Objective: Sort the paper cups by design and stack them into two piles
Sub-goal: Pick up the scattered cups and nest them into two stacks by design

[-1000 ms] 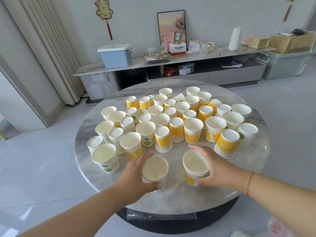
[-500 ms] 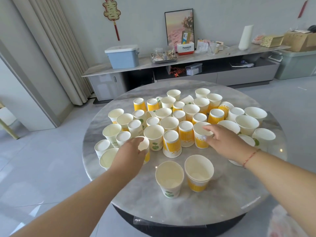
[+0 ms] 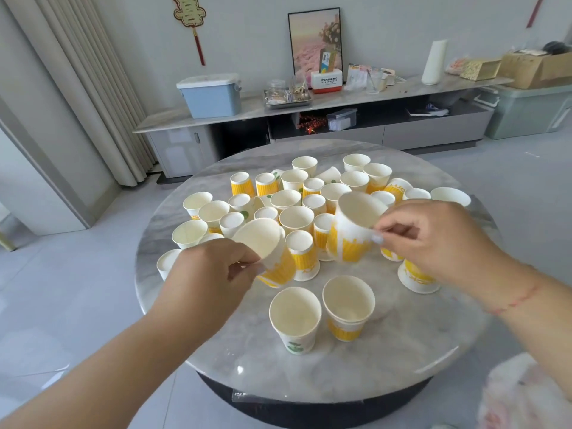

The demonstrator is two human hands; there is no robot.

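Several paper cups, some yellow-striped and some white with green leaves, crowd the round marble table [image 3: 402, 351]. My left hand [image 3: 213, 270] grips a yellow-striped cup [image 3: 272, 255], lifted and tilted with its mouth toward me. My right hand [image 3: 433, 239] pinches another yellow-striped cup [image 3: 353, 233] by its rim, also raised and tilted. In front of both hands stand two piles: a green-leaf cup [image 3: 295, 320] on the left and a short stack of yellow-striped cups [image 3: 348, 308] on the right.
An upside-down yellow cup [image 3: 301, 255] stands between my hands, another upside-down one [image 3: 416, 277] under my right wrist. Behind the table runs a low cabinet [image 3: 309, 125] with a blue box [image 3: 212, 94]. A curtain [image 3: 77, 82] hangs at left.
Both hands reached into the crowd and each has lifted a yellow-striped cup off the table. The two piles near the front edge stay where they were set down.
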